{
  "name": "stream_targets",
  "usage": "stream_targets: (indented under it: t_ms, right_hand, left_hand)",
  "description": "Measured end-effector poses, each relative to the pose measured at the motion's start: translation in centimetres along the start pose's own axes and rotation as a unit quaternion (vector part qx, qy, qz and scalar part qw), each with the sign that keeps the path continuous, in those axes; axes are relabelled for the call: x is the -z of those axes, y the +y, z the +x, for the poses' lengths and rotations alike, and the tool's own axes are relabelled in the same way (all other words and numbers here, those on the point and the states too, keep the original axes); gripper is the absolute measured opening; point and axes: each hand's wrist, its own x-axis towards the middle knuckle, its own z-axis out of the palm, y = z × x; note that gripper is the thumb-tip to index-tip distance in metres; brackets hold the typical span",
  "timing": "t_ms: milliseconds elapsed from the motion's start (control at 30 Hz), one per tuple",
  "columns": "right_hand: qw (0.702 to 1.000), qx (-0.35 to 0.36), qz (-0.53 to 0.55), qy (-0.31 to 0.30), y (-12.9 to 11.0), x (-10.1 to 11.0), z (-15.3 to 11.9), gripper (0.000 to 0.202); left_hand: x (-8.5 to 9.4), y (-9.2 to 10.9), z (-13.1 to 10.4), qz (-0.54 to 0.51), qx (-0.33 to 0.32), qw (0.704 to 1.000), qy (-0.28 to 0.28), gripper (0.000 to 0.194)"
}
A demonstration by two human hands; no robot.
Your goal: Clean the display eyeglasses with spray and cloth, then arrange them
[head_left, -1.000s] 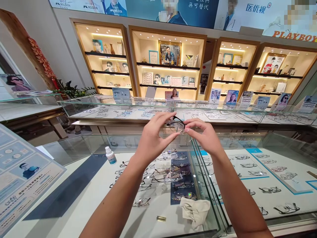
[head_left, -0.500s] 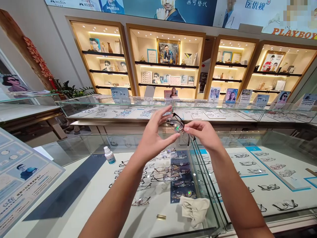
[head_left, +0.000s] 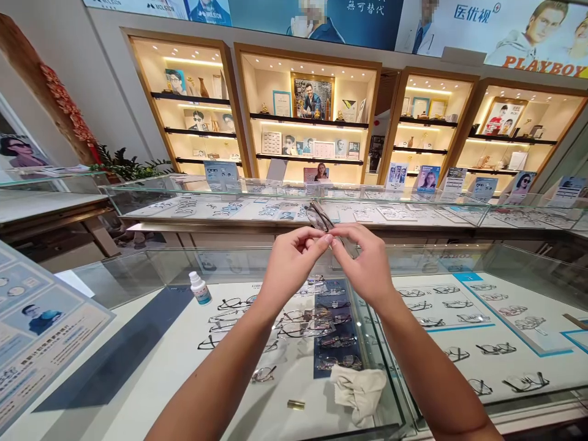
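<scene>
A pair of dark-framed eyeglasses [head_left: 320, 215] is held up over the glass display case, between both hands. My left hand [head_left: 298, 254] pinches it with thumb and fingertips from the left. From the right, my right hand [head_left: 361, 254] grips it the same way, and the two thumbs meet. The frame stands above the fingertips; its lower part is hidden behind them. Below on the case lie a crumpled cream cloth [head_left: 358, 392], a small gold-coloured piece [head_left: 296, 404] and a white bottle with a blue label [head_left: 200, 288].
Rows of eyeglasses lie around a dark blue display strip [head_left: 337, 343] and in the right-hand case [head_left: 498, 348]. A printed board [head_left: 41, 331] stands at the left. Glass edges [head_left: 383, 361] run between the cases. Another glass counter [head_left: 220, 208] stretches across behind.
My left hand has closed from an open spread onto the eyeglasses, moving right to meet my right hand. The eyeglasses have turned, and now stand up above the fingertips.
</scene>
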Motion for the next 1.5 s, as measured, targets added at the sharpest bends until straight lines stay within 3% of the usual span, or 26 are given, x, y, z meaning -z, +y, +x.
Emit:
stream_targets:
  t_ms: [233,467,567,667,767,867,1000,1233,1500]
  right_hand:
    - [0.997,-0.033,-0.024,-0.07,0.0,0.3,-0.1,0.024]
    - [0.996,-0.031,-0.073,-0.047,-0.5,1.0,0.1,0.011]
    - [0.995,-0.035,-0.091,-0.024,-0.9,1.7,0.1,0.017]
    - [0.994,-0.068,-0.078,-0.041,-1.2,2.1,-0.2,0.041]
    - [0.992,-0.093,-0.052,-0.074,-1.5,2.1,-0.4,0.056]
    - [0.99,-0.095,-0.042,-0.096,-1.7,2.2,-0.5,0.059]
    - [0.991,-0.087,-0.034,-0.098,-1.8,2.3,-0.4,0.06]
    - [0.991,-0.084,-0.033,-0.103,-1.8,2.2,-0.3,0.06]
    - [0.991,-0.076,-0.041,-0.102,-1.9,2.3,-0.4,0.061]
  left_hand:
    - [0.6,-1.1,0.8,0.023,0.008,1.0,0.002,0.03]
    - [2.3,-1.4,1.3,0.169,0.009,0.981,-0.091,0.022]
    - [3.2,-2.2,1.9,0.317,-0.002,0.933,-0.169,0.018]
    - [3.2,-4.2,2.5,0.454,0.033,0.85,-0.264,0.013]
    - [2.3,-7.1,3.1,0.518,0.113,0.77,-0.355,0.008]
    - [1.3,-10.0,3.3,0.529,0.165,0.73,-0.4,0.01]
    - [0.7,-12.2,3.4,0.52,0.196,0.714,-0.426,0.014]
    - [-0.1,-13.6,3.2,0.533,0.217,0.686,-0.445,0.012]
    - [-0.4,-14.8,3.1,0.537,0.227,0.692,-0.425,0.012]
